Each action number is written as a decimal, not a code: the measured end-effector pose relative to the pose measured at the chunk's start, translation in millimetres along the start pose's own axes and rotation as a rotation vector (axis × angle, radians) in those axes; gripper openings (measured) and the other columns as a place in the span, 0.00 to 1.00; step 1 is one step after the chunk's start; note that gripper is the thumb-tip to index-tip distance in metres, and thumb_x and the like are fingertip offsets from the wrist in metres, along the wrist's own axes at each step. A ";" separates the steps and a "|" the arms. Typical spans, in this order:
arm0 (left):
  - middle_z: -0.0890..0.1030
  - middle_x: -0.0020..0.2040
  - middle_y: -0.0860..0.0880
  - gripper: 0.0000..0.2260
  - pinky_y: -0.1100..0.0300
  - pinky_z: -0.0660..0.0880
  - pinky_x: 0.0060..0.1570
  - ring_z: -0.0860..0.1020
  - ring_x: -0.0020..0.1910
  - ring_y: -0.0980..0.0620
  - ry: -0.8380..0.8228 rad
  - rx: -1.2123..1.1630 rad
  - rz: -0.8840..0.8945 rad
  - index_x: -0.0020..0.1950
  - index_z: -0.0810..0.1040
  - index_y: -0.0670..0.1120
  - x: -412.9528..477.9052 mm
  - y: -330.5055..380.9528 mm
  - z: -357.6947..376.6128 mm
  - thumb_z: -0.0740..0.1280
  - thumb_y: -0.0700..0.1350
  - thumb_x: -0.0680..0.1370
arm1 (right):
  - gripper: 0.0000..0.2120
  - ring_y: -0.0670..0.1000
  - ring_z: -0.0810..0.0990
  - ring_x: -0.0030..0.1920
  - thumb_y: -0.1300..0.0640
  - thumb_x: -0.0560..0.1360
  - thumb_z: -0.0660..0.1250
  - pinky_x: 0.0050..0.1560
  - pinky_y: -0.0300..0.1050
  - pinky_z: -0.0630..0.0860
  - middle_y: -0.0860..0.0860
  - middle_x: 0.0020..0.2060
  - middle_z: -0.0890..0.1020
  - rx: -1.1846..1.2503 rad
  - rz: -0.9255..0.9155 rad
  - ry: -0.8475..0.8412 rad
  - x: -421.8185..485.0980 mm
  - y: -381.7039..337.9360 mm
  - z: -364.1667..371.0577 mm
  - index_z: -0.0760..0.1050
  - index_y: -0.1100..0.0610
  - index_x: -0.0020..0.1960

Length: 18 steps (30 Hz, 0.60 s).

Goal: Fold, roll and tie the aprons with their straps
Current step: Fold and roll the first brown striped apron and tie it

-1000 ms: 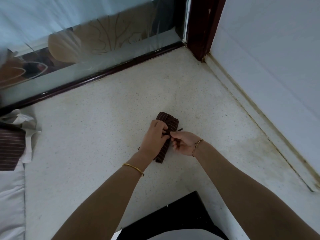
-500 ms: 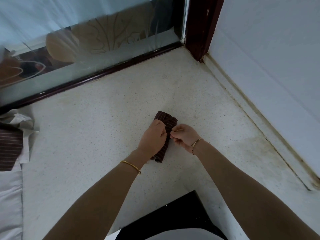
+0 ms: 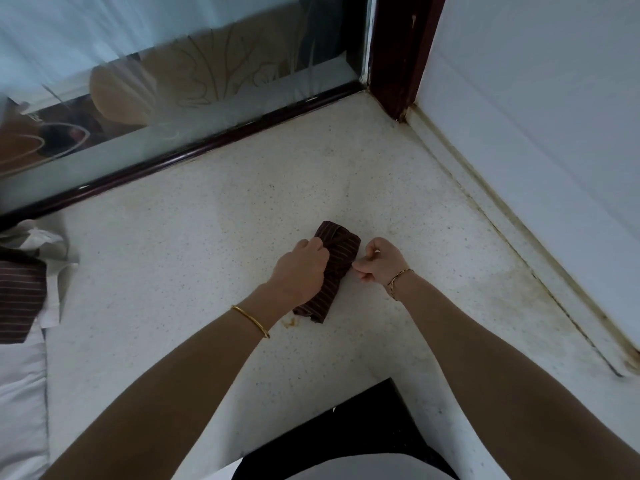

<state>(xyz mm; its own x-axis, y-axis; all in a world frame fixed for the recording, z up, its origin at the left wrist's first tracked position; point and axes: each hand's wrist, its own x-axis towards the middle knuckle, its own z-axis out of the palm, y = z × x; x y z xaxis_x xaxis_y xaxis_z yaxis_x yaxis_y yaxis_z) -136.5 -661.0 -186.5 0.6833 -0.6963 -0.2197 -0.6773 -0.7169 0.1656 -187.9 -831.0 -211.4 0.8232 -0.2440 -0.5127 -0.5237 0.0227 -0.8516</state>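
A dark brown striped apron, rolled into a short bundle, lies on the speckled white counter in the middle of the head view. My left hand lies over the roll's left side with its fingers curled against the wrap of strap around it. My right hand is at the roll's right edge, fingers curled, pinching the strap end where it leaves the bundle. The strap itself is mostly hidden by my fingers.
Another striped brown apron lies on white cloth at the left edge. A glass pane with a dark frame runs along the back, a white wall along the right. A dark edge sits in front of me.
My hands have drawn apart: the right hand moved right off the roll, pulling the strap end, and the left hand shifted left on the bundle.
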 end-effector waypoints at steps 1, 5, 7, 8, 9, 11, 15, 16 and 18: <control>0.70 0.59 0.44 0.11 0.54 0.71 0.52 0.68 0.55 0.47 -0.022 0.041 0.023 0.59 0.71 0.41 0.8 -1.0 -0.1 0.54 0.38 0.80 | 0.17 0.50 0.76 0.30 0.72 0.72 0.68 0.28 0.37 0.76 0.55 0.30 0.75 -0.011 0.001 0.004 1.1 -0.3 0.8 0.63 0.57 0.36; 0.71 0.58 0.44 0.11 0.56 0.72 0.50 0.70 0.56 0.47 -0.093 0.169 0.032 0.61 0.70 0.43 2.7 -5.1 0.3 0.55 0.40 0.80 | 0.18 0.45 0.77 0.26 0.71 0.72 0.68 0.27 0.36 0.75 0.56 0.31 0.76 -0.054 0.007 -0.008 4.5 -0.7 7.4 0.62 0.56 0.36; 0.72 0.57 0.44 0.11 0.57 0.71 0.50 0.71 0.56 0.46 -0.139 0.116 0.005 0.61 0.71 0.42 4.8 -5.2 2.0 0.56 0.39 0.80 | 0.18 0.46 0.77 0.27 0.71 0.72 0.68 0.28 0.37 0.75 0.56 0.31 0.76 -0.058 0.014 -0.009 4.7 0.2 8.5 0.62 0.56 0.36; 0.72 0.57 0.43 0.11 0.57 0.70 0.50 0.71 0.55 0.46 -0.159 0.072 -0.002 0.60 0.71 0.42 5.6 -6.4 3.4 0.56 0.39 0.79 | 0.18 0.47 0.77 0.29 0.71 0.72 0.68 0.29 0.38 0.75 0.56 0.31 0.76 -0.059 0.019 -0.005 5.0 0.8 8.6 0.62 0.56 0.36; 0.73 0.57 0.43 0.10 0.58 0.69 0.51 0.71 0.54 0.46 -0.173 0.041 -0.004 0.60 0.71 0.41 5.9 -7.5 4.5 0.57 0.38 0.79 | 0.18 0.48 0.77 0.30 0.71 0.72 0.68 0.30 0.39 0.76 0.56 0.31 0.76 -0.062 0.028 0.000 4.9 1.9 8.4 0.62 0.56 0.36; 0.73 0.56 0.42 0.10 0.58 0.69 0.52 0.71 0.53 0.46 -0.182 0.016 -0.006 0.59 0.72 0.41 5.6 -10.1 6.4 0.57 0.38 0.79 | 0.18 0.50 0.77 0.30 0.71 0.72 0.69 0.32 0.41 0.77 0.57 0.31 0.76 -0.069 0.055 0.006 5.1 2.8 8.6 0.61 0.56 0.36; 0.73 0.51 0.43 0.07 0.59 0.68 0.47 0.72 0.50 0.45 -0.180 -0.096 -0.068 0.53 0.73 0.41 4.9 -9.7 8.6 0.57 0.36 0.78 | 0.18 0.50 0.77 0.31 0.71 0.71 0.69 0.33 0.42 0.78 0.56 0.31 0.77 -0.045 0.110 0.037 5.4 4.4 10.3 0.62 0.56 0.37; 0.72 0.46 0.44 0.04 0.60 0.65 0.42 0.71 0.46 0.46 -0.166 -0.159 -0.097 0.47 0.71 0.43 4.6 -9.9 7.3 0.58 0.36 0.78 | 0.17 0.50 0.77 0.31 0.71 0.72 0.69 0.34 0.42 0.78 0.56 0.32 0.77 -0.019 0.123 0.033 4.9 5.9 10.1 0.62 0.57 0.37; 0.67 0.38 0.50 0.12 0.63 0.60 0.35 0.67 0.41 0.50 -0.110 -0.316 -0.138 0.37 0.63 0.47 3.5 -11.4 2.3 0.60 0.36 0.76 | 0.15 0.50 0.77 0.32 0.70 0.72 0.69 0.34 0.42 0.78 0.56 0.33 0.77 0.033 0.153 0.001 2.4 7.3 10.2 0.64 0.57 0.38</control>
<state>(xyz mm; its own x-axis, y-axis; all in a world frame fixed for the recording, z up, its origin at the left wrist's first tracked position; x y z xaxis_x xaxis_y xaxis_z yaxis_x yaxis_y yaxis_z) -127.0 -655.2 -191.3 0.7172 -0.5968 -0.3598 -0.4512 -0.7911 0.4129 -187.5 -821.5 -219.9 0.7340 -0.2365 -0.6366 -0.6355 0.0912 -0.7667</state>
